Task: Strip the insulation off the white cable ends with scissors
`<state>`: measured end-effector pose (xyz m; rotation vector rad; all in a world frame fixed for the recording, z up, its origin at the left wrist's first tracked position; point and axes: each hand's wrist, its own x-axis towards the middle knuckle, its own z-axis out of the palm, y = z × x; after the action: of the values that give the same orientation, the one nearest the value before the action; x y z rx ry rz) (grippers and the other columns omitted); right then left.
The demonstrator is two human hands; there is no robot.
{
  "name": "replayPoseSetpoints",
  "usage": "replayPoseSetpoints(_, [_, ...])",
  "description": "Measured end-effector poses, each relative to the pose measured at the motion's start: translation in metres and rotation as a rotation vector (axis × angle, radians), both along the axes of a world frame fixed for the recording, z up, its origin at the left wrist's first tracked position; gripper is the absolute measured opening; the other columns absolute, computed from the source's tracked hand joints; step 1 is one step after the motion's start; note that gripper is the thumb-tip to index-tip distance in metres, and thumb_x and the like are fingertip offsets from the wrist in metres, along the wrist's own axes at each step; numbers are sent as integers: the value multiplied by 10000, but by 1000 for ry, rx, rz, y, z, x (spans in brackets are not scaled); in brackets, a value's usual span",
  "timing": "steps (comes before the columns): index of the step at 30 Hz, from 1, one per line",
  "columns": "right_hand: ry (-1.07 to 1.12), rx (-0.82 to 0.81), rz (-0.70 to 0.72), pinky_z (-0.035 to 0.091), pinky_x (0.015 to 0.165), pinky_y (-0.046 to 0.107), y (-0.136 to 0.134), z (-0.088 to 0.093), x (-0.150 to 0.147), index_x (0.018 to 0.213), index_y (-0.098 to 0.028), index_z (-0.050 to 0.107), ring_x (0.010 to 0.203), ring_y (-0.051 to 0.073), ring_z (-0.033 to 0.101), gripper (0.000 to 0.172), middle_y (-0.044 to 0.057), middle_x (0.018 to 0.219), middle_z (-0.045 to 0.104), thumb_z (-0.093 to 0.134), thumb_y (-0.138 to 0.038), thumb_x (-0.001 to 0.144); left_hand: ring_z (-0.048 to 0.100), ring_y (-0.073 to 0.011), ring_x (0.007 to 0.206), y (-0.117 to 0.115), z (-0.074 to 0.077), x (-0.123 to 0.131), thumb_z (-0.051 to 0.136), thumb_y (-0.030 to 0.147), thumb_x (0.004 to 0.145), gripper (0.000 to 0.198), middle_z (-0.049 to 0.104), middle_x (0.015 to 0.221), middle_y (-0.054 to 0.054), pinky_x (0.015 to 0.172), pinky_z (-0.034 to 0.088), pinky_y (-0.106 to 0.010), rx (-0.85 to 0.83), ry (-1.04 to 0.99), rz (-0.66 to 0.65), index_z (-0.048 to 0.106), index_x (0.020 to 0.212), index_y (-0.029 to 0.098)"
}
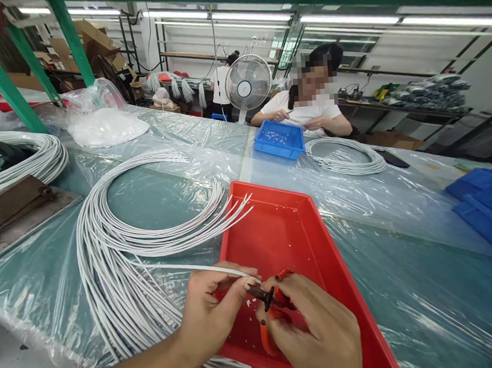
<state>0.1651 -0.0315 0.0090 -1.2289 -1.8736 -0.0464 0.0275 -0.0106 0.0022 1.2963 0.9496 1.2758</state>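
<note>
My left hand (214,308) pinches the end of one white cable (180,267) between thumb and fingers, over the near edge of a red tray (282,232). My right hand (313,330) is closed round an orange-handled cutting plier (272,300), whose dark jaws meet the cable end at my left fingertips. Small white bits lie in the tray under the hands. A large coil of white cables (116,236) lies on the plastic-covered table to the left, its cut ends reaching the tray's left rim.
Across the table a person sits behind a blue tray (279,139) next to another coil of white cables (346,157). Blue trays (486,202) are stacked at right. A metal fixture (18,212) and a further coil (23,159) lie at left. A fan (248,85) stands behind.
</note>
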Motion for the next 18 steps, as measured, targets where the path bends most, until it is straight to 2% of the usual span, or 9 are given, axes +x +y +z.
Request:
replayPoseSetpoints(3, [-25, -2, 112, 435, 472, 209, -3, -1, -1, 694, -162, 575, 482, 120, 521, 160, 8, 545, 565, 510, -22, 649, 663, -146, 675, 2, 3, 2, 627, 180, 767, 100, 717, 741, -44, 635, 518, -194, -86, -50, -6, 715, 748, 136])
replayPoseSetpoints(5, [36, -7, 164, 437, 485, 200, -5, -2, 1, 719, -191, 553, 485, 109, 523, 204, -17, 554, 567, 511, -6, 643, 657, -135, 633, 4, 3, 3, 644, 207, 757, 107, 711, 702, -38, 609, 515, -190, -159, -101, -26, 704, 721, 126])
replayPoseSetpoints(9, [159, -9, 88, 452, 550, 208, -6, -4, 15, 838, -202, 573, 561, 106, 557, 222, -2, 653, 603, 579, -22, 708, 623, -105, 557, 7, 2, 5, 661, 235, 749, 140, 683, 606, -16, 578, 495, -184, -298, -221, -96, 682, 685, 112])
replayPoseSetpoints(13, [56, 35, 166, 473, 565, 236, -4, -10, 30, 979, -169, 602, 622, 133, 582, 303, 44, 724, 624, 611, -20, 715, 595, -87, 520, 6, 1, 8, 657, 252, 759, 178, 681, 572, -26, 550, 464, -172, -403, -289, -170, 661, 675, 95])
replayPoseSetpoints(18, [-79, 100, 262, 503, 561, 278, -8, -16, 39, 1017, -148, 593, 633, 169, 599, 385, 69, 723, 656, 492, 47, 701, 570, -73, 489, 5, 0, 13, 641, 262, 772, 228, 676, 573, -34, 522, 438, -162, -504, -347, -252, 612, 618, 96])
